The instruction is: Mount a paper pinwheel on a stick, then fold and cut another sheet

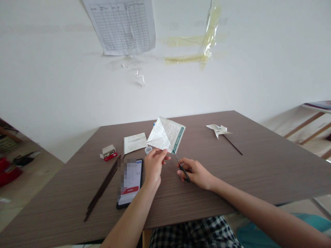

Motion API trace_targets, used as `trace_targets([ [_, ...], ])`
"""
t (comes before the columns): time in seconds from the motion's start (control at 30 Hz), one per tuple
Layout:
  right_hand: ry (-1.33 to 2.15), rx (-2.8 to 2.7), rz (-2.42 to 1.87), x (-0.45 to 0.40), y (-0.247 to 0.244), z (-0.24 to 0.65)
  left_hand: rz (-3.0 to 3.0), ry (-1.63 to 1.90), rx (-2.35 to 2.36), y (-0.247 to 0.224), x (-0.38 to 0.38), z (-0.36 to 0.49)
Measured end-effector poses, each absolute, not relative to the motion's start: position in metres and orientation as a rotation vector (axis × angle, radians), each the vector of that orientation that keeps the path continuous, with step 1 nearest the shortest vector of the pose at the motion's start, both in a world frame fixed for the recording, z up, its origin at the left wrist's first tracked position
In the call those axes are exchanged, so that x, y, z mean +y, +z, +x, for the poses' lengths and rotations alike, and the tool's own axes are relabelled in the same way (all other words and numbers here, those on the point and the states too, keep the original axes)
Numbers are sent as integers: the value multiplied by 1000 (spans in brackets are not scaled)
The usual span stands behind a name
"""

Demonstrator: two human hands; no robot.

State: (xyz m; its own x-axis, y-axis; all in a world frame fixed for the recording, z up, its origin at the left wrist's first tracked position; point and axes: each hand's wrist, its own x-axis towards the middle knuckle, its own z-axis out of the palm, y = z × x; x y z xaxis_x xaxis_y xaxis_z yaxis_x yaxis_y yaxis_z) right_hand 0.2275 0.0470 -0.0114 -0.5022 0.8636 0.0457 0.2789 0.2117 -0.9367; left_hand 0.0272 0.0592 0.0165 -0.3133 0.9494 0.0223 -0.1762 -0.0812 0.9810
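A square sheet of printed paper (167, 135) with a green strip along one edge is held up over the table, a diagonal crease across it. My left hand (154, 166) pinches its lower corner between thumb and fingers. In my right hand (196, 173) are black-handled scissors (184, 174), their blades at the paper's bottom corner beside the green strip. Behind my left hand stands a small clear cup (148, 150). A stack of paper squares (134, 143) lies to the left of the held sheet.
A phone (131, 182) lies left of my left forearm, with dark thin sticks (102, 189) beyond it. Farther back is a small open red-and-white box (109, 153). A paper pinwheel (218, 130) on a stick rests at the right. The wall (129, 100) rises behind the table (258, 172).
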Motion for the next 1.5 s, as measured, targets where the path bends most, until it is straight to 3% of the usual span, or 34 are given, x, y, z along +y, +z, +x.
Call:
trace_targets([
  [1.5,1284,-1868,-1046,49,-13,227,975,1502,1246,16,57,28],
])
